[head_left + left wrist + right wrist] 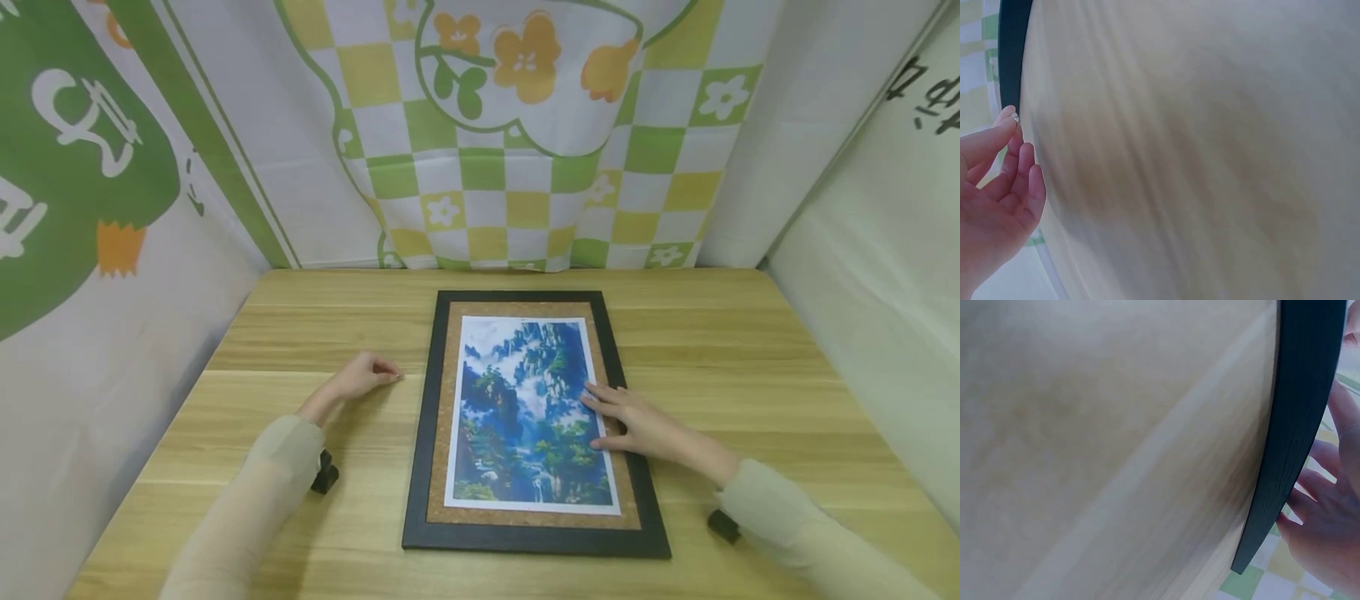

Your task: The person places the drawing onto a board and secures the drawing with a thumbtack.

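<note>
A landscape picture (528,417) on white-edged paper lies on a cork board (525,518) with a black frame (536,542). My right hand (633,421) rests on the picture's right edge with fingers spread and fairly straight, reaching across the frame's right side. Left of the frame, just above the wooden table, my left hand (363,377) pinches a tiny shiny pale piece (1015,117) between thumb and forefinger; its exact kind is too small to make out. In the left wrist view, the other fingers of that hand are loosely bent.
The wooden table (720,358) runs back to a green and yellow checked cloth (517,192). Printed cloth walls (870,208) stand at both sides. A small black device (326,473) sits at the left wrist, another black device (723,526) at the right.
</note>
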A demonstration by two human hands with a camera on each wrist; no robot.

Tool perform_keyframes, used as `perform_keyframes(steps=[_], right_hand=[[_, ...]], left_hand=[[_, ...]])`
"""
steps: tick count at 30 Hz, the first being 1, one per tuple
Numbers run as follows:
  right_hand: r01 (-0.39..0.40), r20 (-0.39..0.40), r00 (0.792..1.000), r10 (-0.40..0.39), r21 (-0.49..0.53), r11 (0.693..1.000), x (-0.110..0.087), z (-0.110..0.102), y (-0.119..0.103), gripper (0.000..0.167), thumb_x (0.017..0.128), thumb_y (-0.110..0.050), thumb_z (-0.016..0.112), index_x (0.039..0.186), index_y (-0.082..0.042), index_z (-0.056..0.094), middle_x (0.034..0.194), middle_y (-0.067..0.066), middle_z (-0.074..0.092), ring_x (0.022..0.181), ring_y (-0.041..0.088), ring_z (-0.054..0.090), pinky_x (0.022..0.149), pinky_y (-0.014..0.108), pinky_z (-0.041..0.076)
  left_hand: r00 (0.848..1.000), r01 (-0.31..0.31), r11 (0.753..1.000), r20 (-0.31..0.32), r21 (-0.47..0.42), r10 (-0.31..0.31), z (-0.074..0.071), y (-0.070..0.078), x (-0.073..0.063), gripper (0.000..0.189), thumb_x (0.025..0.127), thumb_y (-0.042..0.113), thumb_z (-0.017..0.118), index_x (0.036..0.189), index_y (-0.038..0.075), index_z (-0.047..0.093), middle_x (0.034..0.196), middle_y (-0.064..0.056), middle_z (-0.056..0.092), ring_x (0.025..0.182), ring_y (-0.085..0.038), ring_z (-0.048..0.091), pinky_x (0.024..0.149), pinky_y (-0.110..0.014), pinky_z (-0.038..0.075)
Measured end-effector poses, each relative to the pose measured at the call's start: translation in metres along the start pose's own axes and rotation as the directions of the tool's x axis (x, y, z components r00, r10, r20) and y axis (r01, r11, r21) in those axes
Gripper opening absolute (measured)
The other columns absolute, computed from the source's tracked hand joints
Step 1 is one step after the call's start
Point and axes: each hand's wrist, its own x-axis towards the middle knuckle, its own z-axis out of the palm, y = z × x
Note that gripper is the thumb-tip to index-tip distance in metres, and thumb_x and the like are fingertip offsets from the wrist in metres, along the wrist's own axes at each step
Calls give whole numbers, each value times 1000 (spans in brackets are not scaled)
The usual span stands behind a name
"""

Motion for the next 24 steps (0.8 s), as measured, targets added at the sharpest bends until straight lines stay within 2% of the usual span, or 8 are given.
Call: perform_keyframes(steps=[8,17,24], right_hand=[[7,0,1000,-7,15,1000,0,2,0,71,79,-41,61,131,3,38,139,23,26,126,40,23,99,56,15],[3,-2,1000,-3,21,1000,0,1,-1,71,79,-41,61,130,3,39,139,23,26,126,41,24,99,57,16],[-6,6,1000,6,22,1000,0,1,1,72,78,-40,62,130,3,38,139,23,26,126,41,23,99,57,15]], left_hand=[[999,36,997,-21,-65,-37,4,23,22,19,87,7,52,99,-3,63,100,-17,62,93,-27,56,81,-36,45],[998,5,998,-61,-66,-9,10,55,48,19,87,11,54,99,0,65,103,-14,62,94,-25,56,79,-35,45],[993,-70,993,-101,-92,60,18,71,66,19,87,9,54,99,-3,63,99,-15,62,92,-26,57,82,-36,45]])
